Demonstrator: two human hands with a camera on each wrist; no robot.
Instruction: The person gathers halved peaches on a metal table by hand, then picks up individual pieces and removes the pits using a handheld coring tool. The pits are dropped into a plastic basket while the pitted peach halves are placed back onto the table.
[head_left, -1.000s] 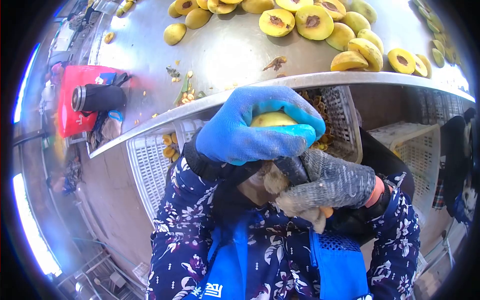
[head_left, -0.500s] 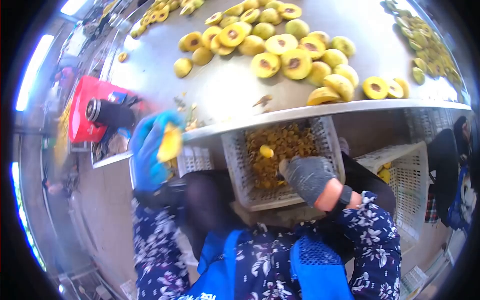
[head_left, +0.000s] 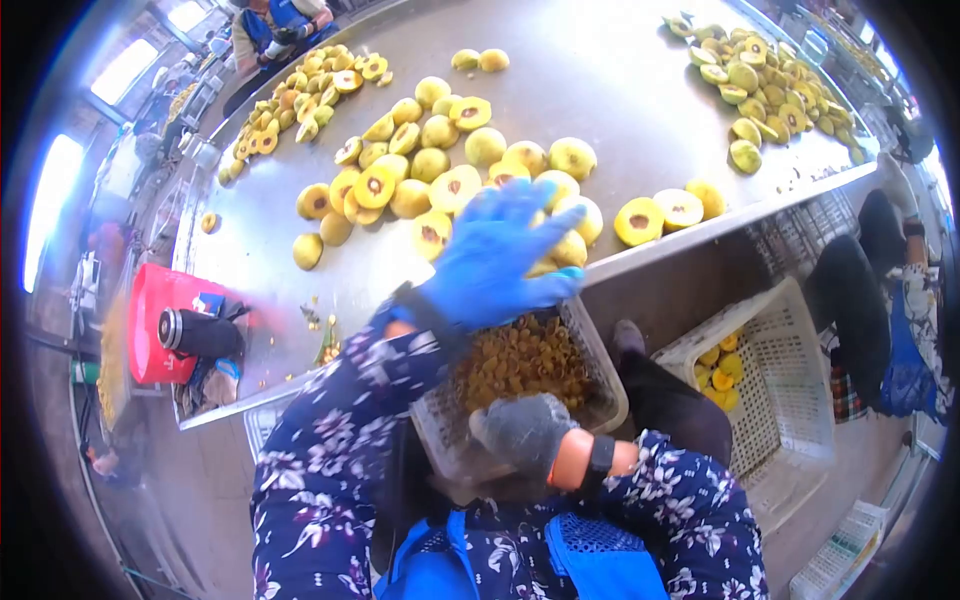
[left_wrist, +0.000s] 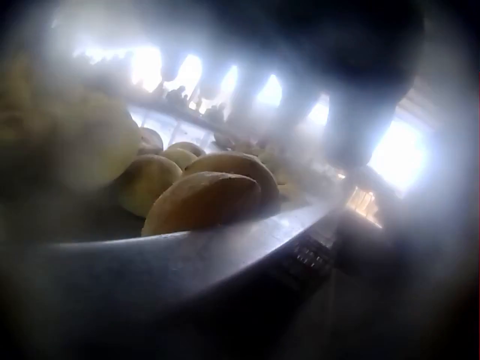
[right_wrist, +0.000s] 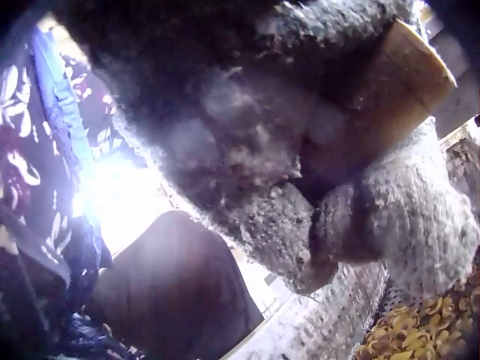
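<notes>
My left hand (head_left: 500, 255), in a blue glove, reaches over the steel table's edge (head_left: 700, 228) with fingers spread. It lies on the nearest yellow fruits (head_left: 565, 250) of a big pile of whole and halved fruit (head_left: 440, 165). The left wrist view is hazy and shows rounded fruits (left_wrist: 202, 199) by the metal edge. My right hand (head_left: 520, 430), in a grey knit glove, hovers over a white crate (head_left: 605, 385) full of brown-yellow pits (head_left: 520, 360). Its fingers curl round a tan wooden tool handle (right_wrist: 409, 82).
A second white crate (head_left: 790, 400) with a few fruit halves stands lower right. A red bag (head_left: 145, 300) and a dark flask (head_left: 200, 335) lie at the table's left end. Another fruit pile (head_left: 760, 75) lies far right. Another person's legs (head_left: 860, 280) are at the right.
Both hands were together on one fruit a second ago. The left hand then swung left with a half, and now reaches forward onto the pile. The right hand dropped over the pit crate.
</notes>
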